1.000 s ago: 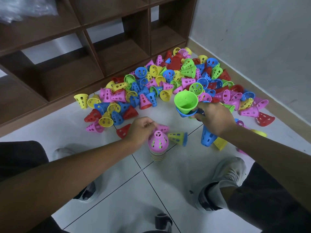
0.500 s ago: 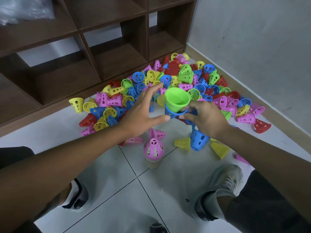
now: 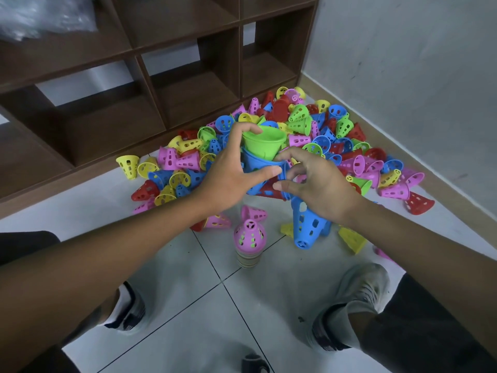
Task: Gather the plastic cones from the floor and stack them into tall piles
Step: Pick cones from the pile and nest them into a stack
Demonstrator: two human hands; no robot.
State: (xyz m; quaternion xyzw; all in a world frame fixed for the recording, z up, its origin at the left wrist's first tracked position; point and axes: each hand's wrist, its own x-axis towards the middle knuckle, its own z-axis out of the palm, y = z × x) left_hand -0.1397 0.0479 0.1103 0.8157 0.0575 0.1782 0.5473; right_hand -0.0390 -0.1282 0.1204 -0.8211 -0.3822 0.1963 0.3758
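1. Held stack: a green cone [image 3: 265,142] nested in a blue cone [image 3: 255,164], mouths up. The left hand [image 3: 231,173] wraps fingers and thumb round it; the right hand [image 3: 317,181] pinches its lower edge.
2. Standing pile [image 3: 248,244], pink-topped, below and between the hands: short, several cones.
3. Blue stack [image 3: 306,224], under the right hand, lying tilted.
4. Loose cones [image 3: 336,135], beyond both hands: a large scatter, unstacked. Judged early; most remains.
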